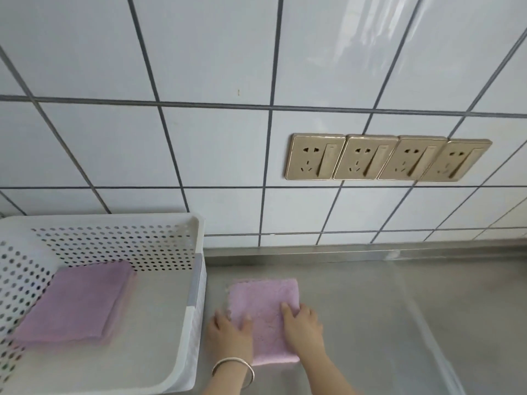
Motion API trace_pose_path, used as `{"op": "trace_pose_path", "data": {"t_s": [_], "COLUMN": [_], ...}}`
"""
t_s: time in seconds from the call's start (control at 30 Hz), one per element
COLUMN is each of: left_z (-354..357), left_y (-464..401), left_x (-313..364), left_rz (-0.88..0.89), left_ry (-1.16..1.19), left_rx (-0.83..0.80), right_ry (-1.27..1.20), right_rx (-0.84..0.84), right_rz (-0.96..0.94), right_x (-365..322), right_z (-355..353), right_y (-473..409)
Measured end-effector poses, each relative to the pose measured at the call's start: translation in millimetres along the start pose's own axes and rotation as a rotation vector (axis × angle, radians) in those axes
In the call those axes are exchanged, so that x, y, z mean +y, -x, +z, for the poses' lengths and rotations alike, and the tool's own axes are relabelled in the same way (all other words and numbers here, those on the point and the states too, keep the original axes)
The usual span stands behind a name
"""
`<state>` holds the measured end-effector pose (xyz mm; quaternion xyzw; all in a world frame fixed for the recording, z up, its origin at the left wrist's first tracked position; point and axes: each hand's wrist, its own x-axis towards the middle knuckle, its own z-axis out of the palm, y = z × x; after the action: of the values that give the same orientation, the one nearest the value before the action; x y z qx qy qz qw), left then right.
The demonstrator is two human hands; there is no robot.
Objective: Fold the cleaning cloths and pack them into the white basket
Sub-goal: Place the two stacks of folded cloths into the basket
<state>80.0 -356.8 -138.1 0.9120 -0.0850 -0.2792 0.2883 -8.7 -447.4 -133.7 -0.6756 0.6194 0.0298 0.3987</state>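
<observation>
Two hands press a folded pink cloth flat on a steel counter beside a white basket.

The left hand (229, 333) and right hand (302, 326) lie open, fingers flat on the cloth (263, 302), gripping nothing. The basket (182, 349), just left, holds another folded cloth (77, 300).

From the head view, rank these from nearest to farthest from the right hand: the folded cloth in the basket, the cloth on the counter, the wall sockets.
1. Cloth on the counter: under the right hand, touching it.
2. Folded cloth: to the left, inside the white basket.
3. Wall sockets: up on the tiled wall, beyond the counter.
</observation>
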Motion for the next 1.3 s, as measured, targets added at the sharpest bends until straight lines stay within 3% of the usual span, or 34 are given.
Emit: {"op": "trace_pose_path", "data": {"t_s": [0.23,0.33,0.47,0.67,0.87,1.0,1.13,1.3], "left_z": [9.5,7.1,-0.3,-47.9,-138.9,-211.7,-268.3,-296.8], "left_y": [-16.4,-17.0,-4.2,44.3,98.8,111.8,92.4,31.2], "left_x": [-0.2,5.4,23.2,79.4,105.7,91.5,60.0,15.1], "left_rz": [-0.046,-0.095,-0.054,0.22,0.449,0.559,0.593,0.452], "left_ry": [-0.094,-0.105,-0.024,0.306,0.438,0.446,0.368,0.137], "left_rx": [-0.003,-0.08,-0.114,-0.06,0.065,0.199,0.331,0.31], "right_ry": [-0.105,-0.142,-0.373,-0.516,-0.634,-0.713,-0.741,-0.685], "right_rx": [-0.023,-0.095,-0.181,0.008,0.113,0.075,-0.078,-0.231], "right_rz": [0.032,0.085,0.128,-0.086,-0.386,-0.498,-0.498,-0.373], "right_x": [-2.9,-1.5,-3.1,-40.1,-88.7,-128.4,-172.8,-210.6], "right_z": [12.6,5.4,-17.4,-100.2,-141.5,-123.4,-77.8,-11.8], "right_y": [-18.8,-18.3,-6.2,51.3,129.7,168.5,191.7,185.4]}}
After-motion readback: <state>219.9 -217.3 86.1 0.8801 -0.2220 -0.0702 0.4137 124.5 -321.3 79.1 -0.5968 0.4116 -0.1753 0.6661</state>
